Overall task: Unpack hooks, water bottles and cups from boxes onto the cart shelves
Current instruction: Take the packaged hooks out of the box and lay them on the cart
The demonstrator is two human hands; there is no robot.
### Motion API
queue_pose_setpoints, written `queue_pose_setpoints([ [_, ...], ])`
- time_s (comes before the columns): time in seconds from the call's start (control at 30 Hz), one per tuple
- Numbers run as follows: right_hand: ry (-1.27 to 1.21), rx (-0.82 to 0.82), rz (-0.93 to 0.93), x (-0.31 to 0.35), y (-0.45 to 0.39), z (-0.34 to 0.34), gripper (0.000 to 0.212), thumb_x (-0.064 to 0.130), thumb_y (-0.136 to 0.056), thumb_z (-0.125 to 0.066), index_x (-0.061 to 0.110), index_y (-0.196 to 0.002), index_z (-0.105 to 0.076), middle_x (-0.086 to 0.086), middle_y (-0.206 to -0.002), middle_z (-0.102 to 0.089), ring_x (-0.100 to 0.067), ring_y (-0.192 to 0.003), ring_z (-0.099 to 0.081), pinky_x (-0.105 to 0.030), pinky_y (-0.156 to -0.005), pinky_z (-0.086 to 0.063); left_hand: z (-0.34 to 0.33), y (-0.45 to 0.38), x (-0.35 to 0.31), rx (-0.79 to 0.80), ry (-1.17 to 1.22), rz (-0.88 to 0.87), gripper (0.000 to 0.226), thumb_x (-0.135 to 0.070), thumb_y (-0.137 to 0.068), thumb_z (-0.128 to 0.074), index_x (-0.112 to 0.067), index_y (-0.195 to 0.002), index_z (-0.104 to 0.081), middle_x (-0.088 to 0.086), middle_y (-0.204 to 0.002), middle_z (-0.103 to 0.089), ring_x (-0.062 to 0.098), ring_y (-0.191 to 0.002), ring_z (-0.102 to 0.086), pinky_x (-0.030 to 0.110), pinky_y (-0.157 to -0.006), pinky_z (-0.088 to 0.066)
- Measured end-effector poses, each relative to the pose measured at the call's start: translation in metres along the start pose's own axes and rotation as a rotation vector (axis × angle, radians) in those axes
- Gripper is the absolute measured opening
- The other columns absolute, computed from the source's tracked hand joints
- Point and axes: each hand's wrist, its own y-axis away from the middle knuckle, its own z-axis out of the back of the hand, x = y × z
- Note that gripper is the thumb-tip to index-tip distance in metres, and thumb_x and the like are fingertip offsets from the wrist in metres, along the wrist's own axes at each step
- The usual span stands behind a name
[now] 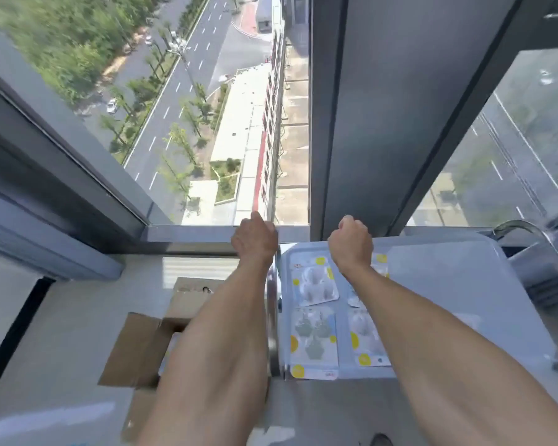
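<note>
Window ahead; cart shelf [438,268] holds hook packs [314,281]. My left hand [255,241] and right hand [351,243] are curled, gripping nothing visible. Next: reach into box [136,352].

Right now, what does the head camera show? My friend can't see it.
Two bare arms reach forward, left hand and right hand curled, over a cart shelf holding packs of hooks. An open cardboard box sits left, below a high window.
</note>
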Motion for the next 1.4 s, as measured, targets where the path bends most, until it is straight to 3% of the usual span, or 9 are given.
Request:
queue_pose_setpoints([
  [0.1,-0.021,0.0,0.128,0.105,0.039,-0.055,0.019,0.0,-0.084,-0.044,0.003,-0.098,-0.057,-0.015,-0.101,-0.057,-0.032,-0.081,-0.051,-0.032,-0.066,-0.033,0.041,-0.034,0.117,-0.024,-0.014,0.109,0.029,-0.023,-0.095,-0.041,-0.007,-0.11,-0.061,0.017,-0.106,-0.068,0.036,-0.097,-0.064,0.036,-0.073,-0.043],
  [0.27,0.082,0.162,0.228,0.189,0.109,-0.228,0.012,0.005,-0.086,-0.047,0.009,-0.092,-0.057,-0.014,-0.097,-0.062,-0.036,-0.089,-0.06,-0.034,-0.063,-0.034,-0.002,-0.072,0.341,0.267,-0.146,0.205,0.027,-0.023,-0.093,-0.051,-0.01,-0.114,-0.062,0.013,-0.117,-0.066,0.032,-0.107,-0.064,0.031,-0.077,-0.046],
  [0.4,0.119,0.474,-0.043,0.159,0.151,-0.397,0.015,0.009,-0.085,-0.051,0.01,-0.092,-0.064,-0.018,-0.097,-0.065,-0.034,-0.099,-0.063,-0.031,-0.065,-0.037,-0.098,-0.092,0.48,0.482,-0.181,0.192,0.026,-0.022,-0.093,-0.049,-0.009,-0.112,-0.062,0.014,-0.114,-0.067,0.031,-0.103,-0.064,0.032,-0.075,-0.047],
  [0.57,0.282,0.778,-0.258,0.068,0.215,-0.567,0.033,0.009,-0.096,-0.048,0.001,-0.127,-0.058,-0.022,-0.122,-0.063,-0.033,-0.113,-0.06,-0.033,-0.082,-0.044,-0.246,-0.061,0.588,0.709,-0.235,0.179,0.022,-0.025,-0.094,-0.047,-0.011,-0.102,-0.061,0.008,-0.098,-0.064,0.028,-0.092,-0.062,0.03,-0.069,-0.042],
  [0.77,0.726,0.839,-0.145,-0.017,0.232,-0.693,0.038,0.013,-0.096,-0.051,0.006,-0.133,-0.05,-0.014,-0.135,-0.051,-0.024,-0.121,-0.056,-0.03,-0.092,-0.049,-0.415,-0.036,0.608,0.78,-0.092,0.244,0.056,-0.042,-0.09,-0.051,-0.01,-0.135,-0.039,0.016,-0.133,-0.045,0.033,-0.119,-0.048,0.041,-0.089,-0.044],
  [0.97,0.945,0.825,0.134,-0.049,0.221,-0.747,0.026,0.013,-0.09,-0.054,0.014,-0.115,-0.06,-0.008,-0.117,-0.057,-0.02,-0.1,-0.062,-0.025,-0.069,-0.047,-0.496,-0.026,0.605,0.678,-0.125,0.26,0.102,-0.073,-0.075,-0.057,-0.003,-0.142,-0.024,0.024,-0.135,-0.035,0.036,-0.122,-0.04,0.042,-0.093,-0.042],
  [1.03,0.912,0.815,0.094,-0.049,0.226,-0.748,0.024,0.011,-0.09,-0.055,0.011,-0.114,-0.059,-0.008,-0.115,-0.057,-0.021,-0.099,-0.064,-0.027,-0.067,-0.046,-0.492,-0.022,0.606,0.72,-0.153,0.212,0.098,-0.069,-0.072,-0.061,-0.004,-0.137,-0.028,0.02,-0.127,-0.038,0.034,-0.112,-0.044,0.04,-0.088,-0.042],
  [1.17,0.746,0.679,-0.009,-0.034,0.232,-0.735,0.015,0.004,-0.088,-0.052,0.017,-0.098,-0.053,-0.005,-0.103,-0.066,-0.023,-0.092,-0.068,-0.029,-0.063,-0.039,-0.461,-0.033,0.629,0.659,-0.065,0.215,0.022,-0.027,-0.093,-0.048,-0.006,-0.099,-0.051,0.017,-0.105,-0.061,0.029,-0.081,-0.051,0.037,-0.074,-0.047],
  [1.4,0.214,0.056,-0.335,0.02,0.215,-0.696,0.015,0.008,-0.091,-0.042,0.004,-0.101,-0.053,-0.023,-0.076,-0.063,-0.039,-0.068,-0.056,-0.036,-0.056,-0.025,-0.407,-0.056,0.628,0.793,0.068,0.221,0.049,-0.037,-0.093,-0.053,-0.007,-0.131,-0.046,0.012,-0.125,-0.056,0.031,-0.111,-0.056,0.042,-0.093,-0.047],
])
